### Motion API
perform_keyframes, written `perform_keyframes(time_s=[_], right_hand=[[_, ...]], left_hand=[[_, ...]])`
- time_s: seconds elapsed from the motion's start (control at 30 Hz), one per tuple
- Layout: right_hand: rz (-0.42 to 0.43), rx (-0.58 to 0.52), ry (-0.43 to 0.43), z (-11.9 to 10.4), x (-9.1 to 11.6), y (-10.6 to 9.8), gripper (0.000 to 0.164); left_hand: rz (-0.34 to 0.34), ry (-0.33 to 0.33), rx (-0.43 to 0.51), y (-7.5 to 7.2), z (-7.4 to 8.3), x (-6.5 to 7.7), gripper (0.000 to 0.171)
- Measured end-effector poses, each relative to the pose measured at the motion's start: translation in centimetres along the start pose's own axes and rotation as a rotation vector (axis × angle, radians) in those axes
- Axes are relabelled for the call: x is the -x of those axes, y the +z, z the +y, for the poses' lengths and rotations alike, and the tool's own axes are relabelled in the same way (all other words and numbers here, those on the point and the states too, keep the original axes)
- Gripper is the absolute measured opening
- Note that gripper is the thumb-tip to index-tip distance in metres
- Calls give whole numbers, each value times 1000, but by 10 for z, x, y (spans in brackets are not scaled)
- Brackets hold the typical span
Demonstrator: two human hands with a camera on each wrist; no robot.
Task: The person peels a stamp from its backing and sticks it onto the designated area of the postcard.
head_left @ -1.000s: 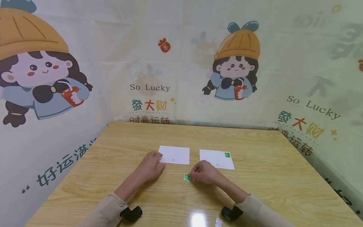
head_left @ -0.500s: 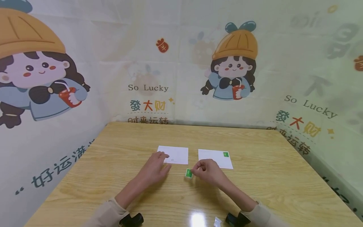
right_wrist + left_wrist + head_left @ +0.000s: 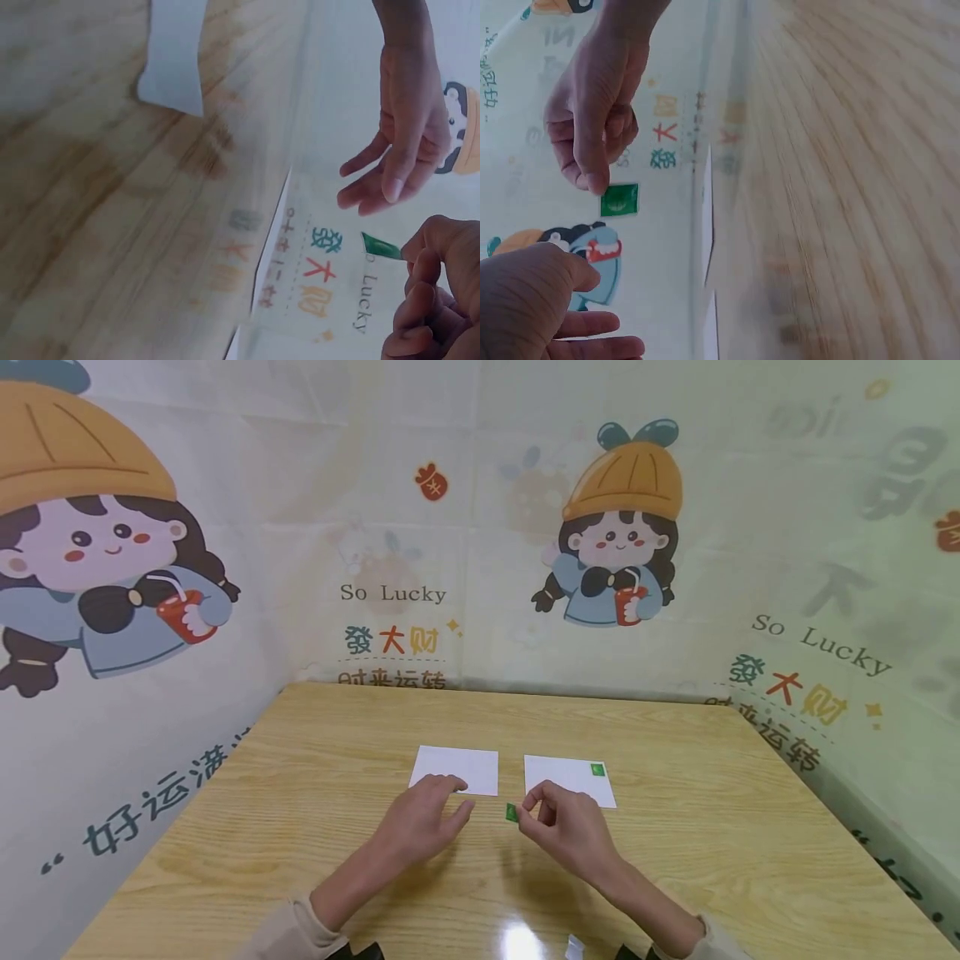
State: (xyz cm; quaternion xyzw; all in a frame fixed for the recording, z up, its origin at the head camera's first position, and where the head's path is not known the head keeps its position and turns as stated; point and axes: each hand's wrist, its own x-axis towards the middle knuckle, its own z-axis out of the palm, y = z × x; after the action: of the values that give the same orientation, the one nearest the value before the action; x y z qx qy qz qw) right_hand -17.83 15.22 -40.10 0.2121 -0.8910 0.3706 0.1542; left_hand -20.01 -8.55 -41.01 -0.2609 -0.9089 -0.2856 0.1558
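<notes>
A small green postage stamp (image 3: 512, 812) (image 3: 619, 200) (image 3: 381, 246) is pinched at one edge between thumb and fingertip of my right hand (image 3: 573, 831), held up off the table. Facing it from the left, my left hand (image 3: 429, 817) hovers with loosely bent fingers and holds nothing. Behind the left hand lies a white envelope (image 3: 468, 766), its near left corner covered by that hand. Another white envelope (image 3: 562, 772) lies to its right, bearing a green stamp (image 3: 597, 770) in its upper right corner; the right hand hides part of its front edge.
The wooden table (image 3: 337, 727) reaches back to a printed cloth backdrop (image 3: 480, 527). A whitish strip (image 3: 574, 947) (image 3: 174, 56) lies near the table's front, close to the right forearm. Light glares on the tabletop beside it.
The right hand has lifted the stamp off the table and turned it. My left hand has come off the left envelope and moved right, towards the stamp.
</notes>
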Motion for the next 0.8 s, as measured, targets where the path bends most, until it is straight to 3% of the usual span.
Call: perform_keyframes(time_s=[0.33,0.53,0.67,0.8], right_hand=[[245,303,-375,-7,7,1,20],[368,424,-570,-5,6,2,4],[422,510,-684,-5,5,1,20],[473,577,-801,-8,3,-1,24]], left_hand=[[7,36,114,-2,23,2,13],[-22,39,288,-2,33,3,16],[-81,2,421,-3,38,3,18],[-118,-39,536,-3,41,3,17]])
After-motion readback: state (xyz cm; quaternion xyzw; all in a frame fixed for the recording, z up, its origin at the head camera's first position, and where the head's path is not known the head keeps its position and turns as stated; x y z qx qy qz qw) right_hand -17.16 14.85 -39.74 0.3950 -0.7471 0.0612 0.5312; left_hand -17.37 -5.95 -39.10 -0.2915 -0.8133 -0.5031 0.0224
